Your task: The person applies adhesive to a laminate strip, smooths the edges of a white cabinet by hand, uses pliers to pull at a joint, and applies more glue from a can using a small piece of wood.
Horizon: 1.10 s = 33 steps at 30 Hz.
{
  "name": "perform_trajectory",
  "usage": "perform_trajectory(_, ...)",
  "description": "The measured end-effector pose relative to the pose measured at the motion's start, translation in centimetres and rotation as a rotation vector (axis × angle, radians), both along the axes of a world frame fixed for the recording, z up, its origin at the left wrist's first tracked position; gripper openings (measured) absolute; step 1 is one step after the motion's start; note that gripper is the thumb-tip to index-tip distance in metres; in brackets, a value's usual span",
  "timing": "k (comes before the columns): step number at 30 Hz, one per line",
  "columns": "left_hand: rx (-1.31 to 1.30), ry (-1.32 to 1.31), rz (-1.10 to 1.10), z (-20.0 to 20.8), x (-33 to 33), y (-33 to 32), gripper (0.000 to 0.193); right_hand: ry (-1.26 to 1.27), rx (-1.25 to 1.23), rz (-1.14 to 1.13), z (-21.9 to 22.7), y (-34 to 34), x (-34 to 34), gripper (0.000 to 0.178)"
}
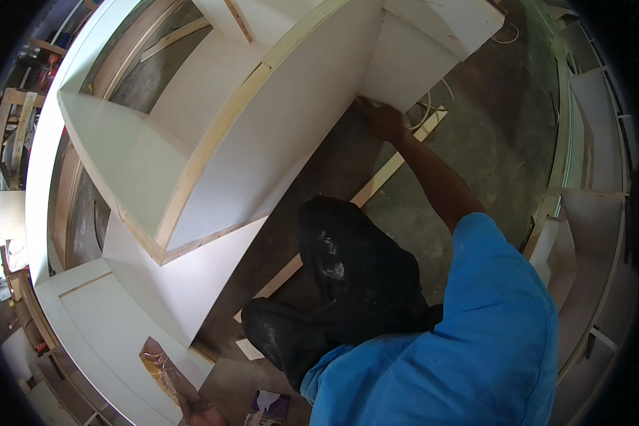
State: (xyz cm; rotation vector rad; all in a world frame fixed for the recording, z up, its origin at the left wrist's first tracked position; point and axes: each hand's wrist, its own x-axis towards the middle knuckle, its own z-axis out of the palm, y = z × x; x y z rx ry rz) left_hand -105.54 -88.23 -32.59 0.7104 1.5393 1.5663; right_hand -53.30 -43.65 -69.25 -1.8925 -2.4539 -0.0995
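Note:
At the lower edge my left hand [204, 413] is closed around a clear plastic packet [162, 369] with something yellow-brown inside. My right arm stretches far forward, and my right hand [383, 121] is at the low inner corner where two white panels of a cabinet frame meet. Its fingers look drawn together against that corner; shadow hides what they hold, if anything. The white panel [284, 128] has a pale wood edge strip [245, 89] and stands tilted across the upper middle.
A long wooden strip [376, 181] lies on the floor past my bent knees in dark trousers [355, 248]. A purple box [268, 407] stands near my left hand. A pale cable [424, 113] lies beyond my right hand. More cabinet frames [589, 213] line the right side.

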Motion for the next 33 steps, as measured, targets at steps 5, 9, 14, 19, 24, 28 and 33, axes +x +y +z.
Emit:
perform_trajectory(5,-0.095,-0.186,0.051,-1.8,-3.1,-0.5,0.057,0.233,0.073,-0.131,2.4,-2.7,-3.0,0.079)
perform_trajectory(9,-0.103,-0.555,0.085,-3.6,-6.0,-1.6,0.059,0.401,0.314,-0.046,2.7,-3.6,-2.7,0.085)
perform_trajectory(14,-0.156,-0.44,0.114,-3.5,-5.6,-1.4,0.061,0.325,0.082,-0.173,3.3,-3.0,-3.2,0.081)
perform_trajectory(19,-0.229,-0.532,0.006,-2.7,-4.0,-0.5,0.06,0.272,0.189,-0.156,2.3,-2.7,-4.0,0.073)
perform_trajectory(24,-0.157,-0.55,0.197,-4.2,-5.1,-1.0,0.059,0.152,0.333,-0.161,0.9,-4.5,-2.2,0.077)
perform_trajectory(28,-0.199,-0.489,0.078,-3.3,-4.1,-0.2,0.058,0.233,-0.072,-0.307,3.7,-9.0,-1.2,0.085)
perform_trajectory(33,-0.167,-0.464,0.127,-3.6,-2.6,2.0,0.057,0.181,-0.275,-0.465,3.1,-12.3,2.7,0.097)
